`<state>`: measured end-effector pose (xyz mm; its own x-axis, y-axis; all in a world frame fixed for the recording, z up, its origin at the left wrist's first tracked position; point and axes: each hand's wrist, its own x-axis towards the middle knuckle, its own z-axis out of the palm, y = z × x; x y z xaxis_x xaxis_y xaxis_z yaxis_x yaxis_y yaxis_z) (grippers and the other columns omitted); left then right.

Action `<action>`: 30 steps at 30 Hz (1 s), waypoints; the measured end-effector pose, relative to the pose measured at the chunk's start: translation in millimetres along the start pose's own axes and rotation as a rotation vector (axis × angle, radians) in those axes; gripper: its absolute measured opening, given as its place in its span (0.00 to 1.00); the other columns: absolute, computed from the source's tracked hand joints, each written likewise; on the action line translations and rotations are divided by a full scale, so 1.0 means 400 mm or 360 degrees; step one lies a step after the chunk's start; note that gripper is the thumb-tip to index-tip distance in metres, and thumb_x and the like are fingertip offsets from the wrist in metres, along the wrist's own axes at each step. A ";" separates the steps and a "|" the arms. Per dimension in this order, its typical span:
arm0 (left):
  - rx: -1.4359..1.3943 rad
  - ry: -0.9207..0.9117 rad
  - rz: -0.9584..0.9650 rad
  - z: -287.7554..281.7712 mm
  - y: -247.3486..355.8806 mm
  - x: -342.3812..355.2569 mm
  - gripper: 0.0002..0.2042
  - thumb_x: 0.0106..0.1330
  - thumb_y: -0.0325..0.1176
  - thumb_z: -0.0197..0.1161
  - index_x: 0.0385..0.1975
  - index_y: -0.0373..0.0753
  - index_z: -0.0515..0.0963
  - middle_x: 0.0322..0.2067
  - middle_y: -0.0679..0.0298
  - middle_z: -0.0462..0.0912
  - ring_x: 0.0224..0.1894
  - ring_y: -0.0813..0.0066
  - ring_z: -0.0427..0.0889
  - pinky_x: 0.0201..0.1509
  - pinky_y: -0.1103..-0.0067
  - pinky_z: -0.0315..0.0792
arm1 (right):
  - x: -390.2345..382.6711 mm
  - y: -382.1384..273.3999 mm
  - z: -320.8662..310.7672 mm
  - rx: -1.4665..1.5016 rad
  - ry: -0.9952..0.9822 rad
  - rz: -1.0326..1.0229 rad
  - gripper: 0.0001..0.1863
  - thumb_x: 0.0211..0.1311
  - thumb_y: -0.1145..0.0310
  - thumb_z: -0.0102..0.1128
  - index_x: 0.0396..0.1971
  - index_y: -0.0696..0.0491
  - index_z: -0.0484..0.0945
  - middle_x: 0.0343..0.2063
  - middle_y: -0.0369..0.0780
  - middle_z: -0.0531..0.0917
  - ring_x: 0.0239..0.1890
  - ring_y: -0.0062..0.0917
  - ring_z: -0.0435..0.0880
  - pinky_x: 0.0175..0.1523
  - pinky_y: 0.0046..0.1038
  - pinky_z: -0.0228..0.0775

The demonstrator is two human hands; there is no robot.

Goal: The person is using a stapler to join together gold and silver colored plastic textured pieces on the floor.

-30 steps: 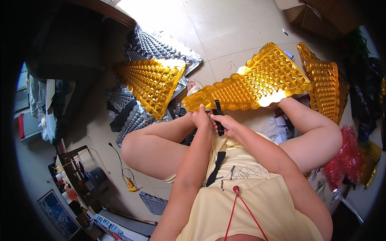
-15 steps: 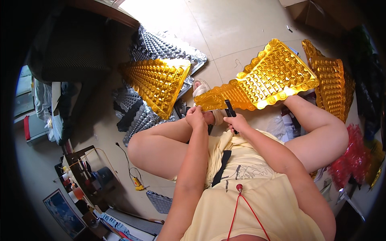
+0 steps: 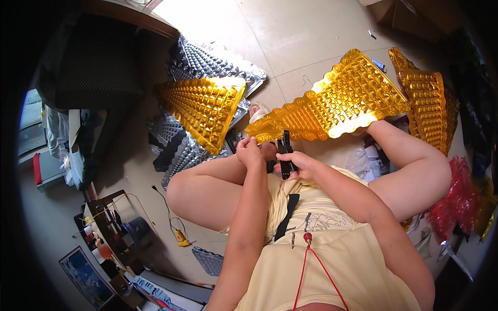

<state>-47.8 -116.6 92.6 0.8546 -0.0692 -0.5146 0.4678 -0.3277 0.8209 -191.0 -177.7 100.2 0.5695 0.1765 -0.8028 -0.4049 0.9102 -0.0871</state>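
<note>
A long gold embossed foil sheet [image 3: 353, 88] spreads across my lap, its narrow end reaching left. My left hand [image 3: 250, 152] pinches the lower edge of that narrow end, fingers closed. In my right hand [image 3: 296, 165] is a black stapler [image 3: 286, 150], held upright with its tip close to the foil's lower edge, just right of my left hand. Whether the stapler touches the foil I cannot tell. Another gold foil piece [image 3: 207, 109], fan-shaped, lies left of my hands, and a folded gold piece [image 3: 425, 103] stands at the far right.
Silver embossed foil sheets [image 3: 207, 62] lie under and around the left gold piece. A yellow plug on a cord [image 3: 181, 239] rests on the floor at left. Crinkled red foil [image 3: 455, 192] is beside my right knee, and a cardboard box [image 3: 410, 20] stands at the far right.
My right hand has brought the stapler left, nearer my left hand, and turned it more upright. The foil's narrow end and my left hand have shifted slightly left.
</note>
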 end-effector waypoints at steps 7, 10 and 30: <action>-0.0008 -0.0044 0.0034 0.000 0.024 -0.022 0.05 0.57 0.25 0.58 0.31 0.33 0.71 0.26 0.66 0.74 0.24 0.80 0.73 0.26 0.84 0.74 | -0.015 0.032 -0.002 -0.0161 0.0104 -0.0066 0.21 0.54 0.60 0.59 0.43 0.56 0.69 0.36 0.42 0.77 0.33 0.23 0.77 0.24 0.28 0.70; 0.0025 -0.0081 0.0114 0.004 0.026 -0.030 0.05 0.57 0.25 0.57 0.32 0.32 0.71 0.24 0.66 0.73 0.24 0.80 0.73 0.26 0.84 0.74 | -0.019 0.036 0.012 -0.0352 0.0111 -0.0100 0.18 0.53 0.60 0.59 0.40 0.55 0.71 0.31 0.39 0.78 0.29 0.20 0.77 0.20 0.25 0.67; 0.0178 -0.0188 0.0217 0.013 0.033 -0.067 0.05 0.58 0.25 0.58 0.31 0.31 0.71 0.23 0.65 0.74 0.21 0.81 0.73 0.25 0.85 0.72 | 0.002 -0.013 0.098 -0.0176 0.0044 -0.0147 0.08 0.51 0.62 0.56 0.27 0.49 0.73 0.19 0.34 0.74 0.21 0.18 0.73 0.26 0.27 0.71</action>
<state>-65.7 -123.9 116.2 0.8728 -0.2280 -0.4316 0.3161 -0.4098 0.8557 -160.3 -167.6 123.4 0.5888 0.0822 -0.8041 -0.4288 0.8750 -0.2246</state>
